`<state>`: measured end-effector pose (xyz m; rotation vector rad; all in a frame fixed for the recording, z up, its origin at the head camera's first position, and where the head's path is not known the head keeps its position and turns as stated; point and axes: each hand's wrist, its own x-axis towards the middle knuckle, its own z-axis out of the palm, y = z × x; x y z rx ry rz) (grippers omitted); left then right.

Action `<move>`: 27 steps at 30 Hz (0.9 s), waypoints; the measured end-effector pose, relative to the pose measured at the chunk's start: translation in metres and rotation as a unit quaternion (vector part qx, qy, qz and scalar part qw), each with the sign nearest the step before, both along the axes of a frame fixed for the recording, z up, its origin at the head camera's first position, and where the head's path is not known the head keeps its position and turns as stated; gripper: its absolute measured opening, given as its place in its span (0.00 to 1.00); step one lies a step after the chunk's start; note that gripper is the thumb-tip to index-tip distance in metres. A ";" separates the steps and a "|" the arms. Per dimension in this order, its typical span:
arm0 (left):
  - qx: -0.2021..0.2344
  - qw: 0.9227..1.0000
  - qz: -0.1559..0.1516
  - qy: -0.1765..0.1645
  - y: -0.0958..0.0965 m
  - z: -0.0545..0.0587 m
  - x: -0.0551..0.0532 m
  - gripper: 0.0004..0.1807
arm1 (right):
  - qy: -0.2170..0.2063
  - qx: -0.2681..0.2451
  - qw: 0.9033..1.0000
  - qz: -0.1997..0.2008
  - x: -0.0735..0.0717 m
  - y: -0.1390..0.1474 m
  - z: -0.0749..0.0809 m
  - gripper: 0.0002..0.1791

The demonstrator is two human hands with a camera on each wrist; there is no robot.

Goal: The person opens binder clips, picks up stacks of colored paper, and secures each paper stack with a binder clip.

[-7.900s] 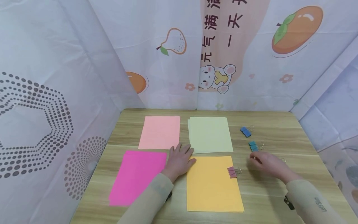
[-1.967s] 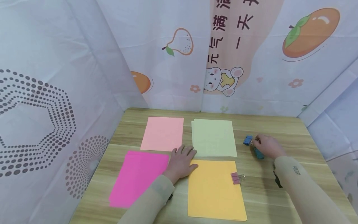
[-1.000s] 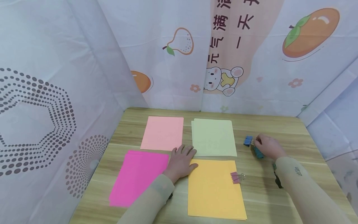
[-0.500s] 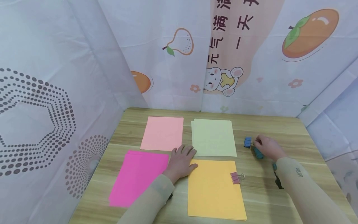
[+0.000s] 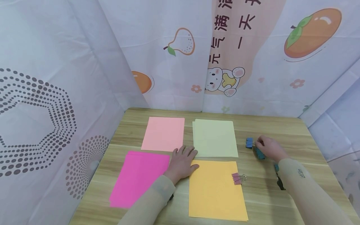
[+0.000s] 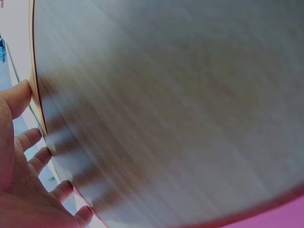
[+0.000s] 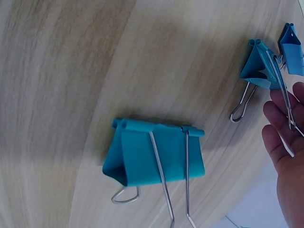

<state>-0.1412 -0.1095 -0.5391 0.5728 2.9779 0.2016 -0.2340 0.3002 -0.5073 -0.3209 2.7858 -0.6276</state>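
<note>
Blue binder clip: on the table, just right of the pale green paper, wire handle toward the right hand.
Right hand grip: narrow, pinching that wire handle between thumb and fingers; exact contact partly hidden in both views.
Clip by the fingertips: teal binder clip, lying just beside the blue one, partly under the right hand in the head view.
Clip by the wrist: second teal clip, on the wood, well apart from the fingertips, wire handles splayed; mostly covered by the right sleeve from above.
Left hand: wide, fingers spread and resting among the four stacks, thumb on the upper left corner of the orange paper.
Left fingertips: at the facing corners of the salmon paper and the pale green stack.
Magenta paper: left of the left hand, partly behind the left sleeve.
Mauve clip: on the right edge of the orange stack, handles pointing right.
Backdrop: white printed curtain.
</note>
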 end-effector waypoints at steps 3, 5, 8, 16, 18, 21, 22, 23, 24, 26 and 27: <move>0.000 1.000 -0.001 0.004 0.000 -0.001 0.000 0.33 | 0.004 0.000 1.000 0.002 -0.001 0.001 -0.002 0.17; 0.000 1.000 -0.002 0.006 0.000 -0.001 0.000 0.33 | 0.004 -0.001 1.000 -0.001 -0.001 0.001 -0.004 0.16; 0.002 1.000 -0.003 0.006 0.000 -0.002 0.000 0.34 | 0.004 -0.007 1.000 -0.001 -0.001 0.002 -0.005 0.16; 0.011 1.000 -0.004 0.015 -0.001 -0.006 0.000 0.34 | 0.011 -0.013 1.000 0.003 -0.001 0.000 -0.005 0.14; 0.012 1.000 -0.003 0.012 -0.001 -0.007 0.000 0.34 | 0.014 -0.013 1.000 0.004 -0.001 0.000 -0.005 0.14; 0.014 1.000 -0.001 0.009 -0.001 -0.008 -0.001 0.34 | 0.017 -0.013 1.000 0.006 -0.001 0.001 -0.005 0.13; 0.014 1.000 0.000 0.010 -0.001 -0.008 -0.001 0.34 | 0.018 -0.014 1.000 0.005 -0.001 0.000 -0.006 0.13; 0.013 1.000 0.000 0.010 -0.001 -0.009 -0.001 0.34 | 0.019 -0.015 1.000 0.005 -0.001 0.000 -0.006 0.13; 0.014 1.000 0.000 0.009 -0.001 -0.010 -0.001 0.34 | 0.019 -0.016 1.000 0.005 -0.001 0.000 -0.006 0.13; 0.016 1.000 -0.001 0.014 -0.001 -0.011 -0.001 0.33 | 0.019 -0.017 1.000 0.006 -0.001 0.001 -0.006 0.13; 0.017 1.000 -0.001 0.015 -0.001 -0.012 -0.001 0.33 | 0.019 -0.018 1.000 0.006 0.000 0.000 -0.006 0.13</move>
